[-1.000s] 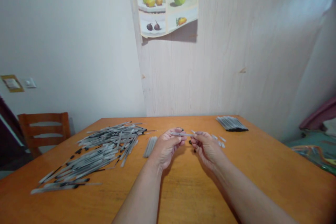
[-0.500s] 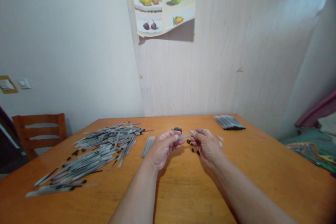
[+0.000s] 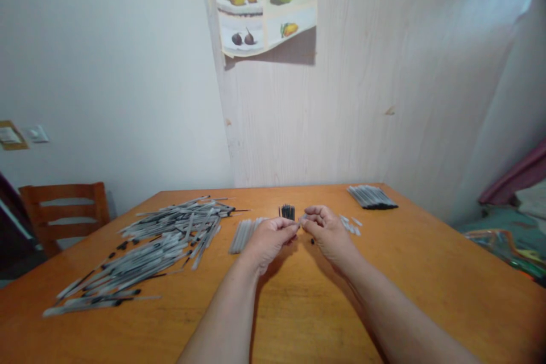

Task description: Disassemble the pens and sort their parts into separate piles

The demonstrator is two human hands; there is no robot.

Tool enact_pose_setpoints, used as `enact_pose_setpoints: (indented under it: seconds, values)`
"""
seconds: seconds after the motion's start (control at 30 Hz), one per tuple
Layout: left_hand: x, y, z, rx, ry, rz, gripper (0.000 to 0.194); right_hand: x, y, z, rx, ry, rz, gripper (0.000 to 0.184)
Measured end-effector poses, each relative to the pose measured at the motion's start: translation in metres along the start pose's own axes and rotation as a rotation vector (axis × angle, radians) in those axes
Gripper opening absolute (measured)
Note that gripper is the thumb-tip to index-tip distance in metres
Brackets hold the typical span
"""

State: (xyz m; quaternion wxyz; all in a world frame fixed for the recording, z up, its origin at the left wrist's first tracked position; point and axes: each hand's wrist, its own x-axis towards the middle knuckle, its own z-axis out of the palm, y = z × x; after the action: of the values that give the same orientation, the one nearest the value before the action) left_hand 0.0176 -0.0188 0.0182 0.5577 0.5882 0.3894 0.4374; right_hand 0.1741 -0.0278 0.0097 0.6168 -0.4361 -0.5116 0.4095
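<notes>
My left hand (image 3: pixel 275 237) is closed in a pinch over the middle of the table. Facing it, my right hand (image 3: pixel 325 230) has its thumb and forefinger pinched together. A short bit of a translucent pen barrel (image 3: pixel 301 220) shows between the fingertips; most of it is hidden by my fingers. Just beyond my hands stands a cluster of thin black refills (image 3: pixel 287 212). Beside my left hand lies a row of translucent pen barrels (image 3: pixel 244 234), partly covered by the hand. A small black plug (image 3: pixel 312 242) lies under my right hand.
A large loose pile of pens and pen parts (image 3: pixel 149 256) spreads over the left of the wooden table (image 3: pixel 290 318). Several small clear caps (image 3: pixel 350 226) lie right of my right hand. Black-ended pens (image 3: pixel 372 197) are lined up at the back right. A chair (image 3: pixel 63 210) stands left.
My hands have come closer together, and less of the barrel shows between them. My view has shifted slightly, with more of the refills, barrel row and clear caps uncovered.
</notes>
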Motion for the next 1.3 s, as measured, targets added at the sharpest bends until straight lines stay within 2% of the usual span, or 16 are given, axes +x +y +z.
enact_pose_setpoints:
  seconds: [0.07,0.23,0.33,0.47,0.63,0.8,1.0,1.1,1.3]
  values:
    - [0.002,-0.002,-0.005,-0.052,0.078,0.013,0.028,0.001,0.002,-0.003,-0.029,0.018,0.021,0.039]
    - [0.01,-0.004,-0.024,-0.344,0.396,-0.006,0.014,0.008,0.016,-0.012,-0.211,0.145,0.029,0.026]
    - [0.014,-0.003,-0.034,-0.481,0.535,-0.048,0.01,0.012,0.026,-0.014,-0.422,0.177,-0.02,0.02]
    - [0.016,-0.001,-0.039,-0.566,0.66,-0.114,0.008,0.015,0.032,-0.013,-0.73,0.138,-0.076,0.015]
    - [0.016,0.003,-0.038,-0.63,0.701,-0.133,0.007,0.019,0.018,-0.002,-1.0,0.054,-0.026,0.017]
    - [0.015,0.004,-0.038,-0.658,0.718,-0.139,0.008,0.029,0.01,0.021,-1.236,-0.07,0.066,0.018]
    - [0.015,0.004,-0.037,-0.699,0.716,-0.141,0.008,0.046,0.015,0.044,-1.349,-0.158,0.094,0.022]
    - [0.016,0.003,-0.038,-0.708,0.715,-0.137,0.007,0.06,0.017,0.043,-1.324,-0.181,0.139,0.024]
    - [0.018,0.0,-0.04,-0.737,0.708,-0.136,0.007,0.085,0.025,0.027,-1.352,-0.172,0.25,0.027]
